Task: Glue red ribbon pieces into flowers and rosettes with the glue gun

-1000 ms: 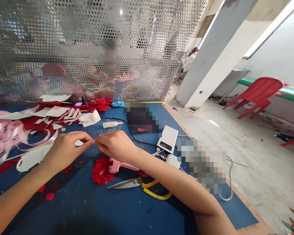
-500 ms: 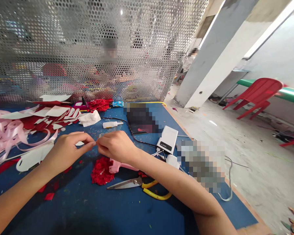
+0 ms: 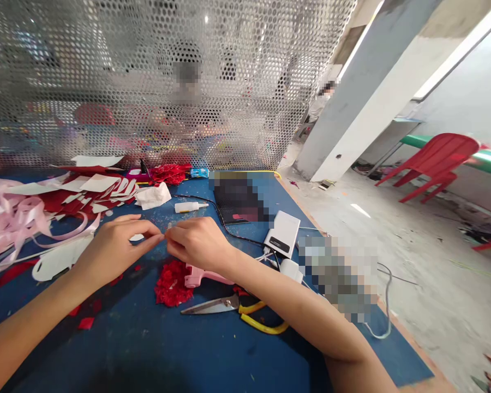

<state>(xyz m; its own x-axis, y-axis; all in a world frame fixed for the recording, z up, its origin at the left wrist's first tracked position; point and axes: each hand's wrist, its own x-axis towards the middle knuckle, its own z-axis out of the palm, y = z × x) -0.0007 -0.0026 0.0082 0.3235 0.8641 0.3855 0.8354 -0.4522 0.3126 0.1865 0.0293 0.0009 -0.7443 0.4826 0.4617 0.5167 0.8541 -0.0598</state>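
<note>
Over the blue table (image 3: 155, 355), my left hand (image 3: 120, 243) has its thumb and forefinger pinched together. Its fingertips meet those of my right hand (image 3: 200, 240), which is also closed in a pinch. Whatever lies between the fingertips is too small to make out. Just below my right hand are a ruffled red bundle (image 3: 174, 284) and a pink plastic tool (image 3: 194, 275), partly covered by my forearm. Nearer to me lie scissors (image 3: 213, 305) with yellow handles. Beyond my hands rests a small white bottle (image 3: 188, 207) with a narrow tip.
Pink ribbon (image 3: 24, 218) and red and white pieces (image 3: 94, 185) pile up at the left. A white power bank (image 3: 282, 232) with cables lies right. A perforated metal screen (image 3: 147, 82) stands behind the table. A red chair (image 3: 437, 158) is on the floor at right.
The whole view has shifted slightly, so things appear a little further right. Both hands keep their fingertip-to-fingertip pinch.
</note>
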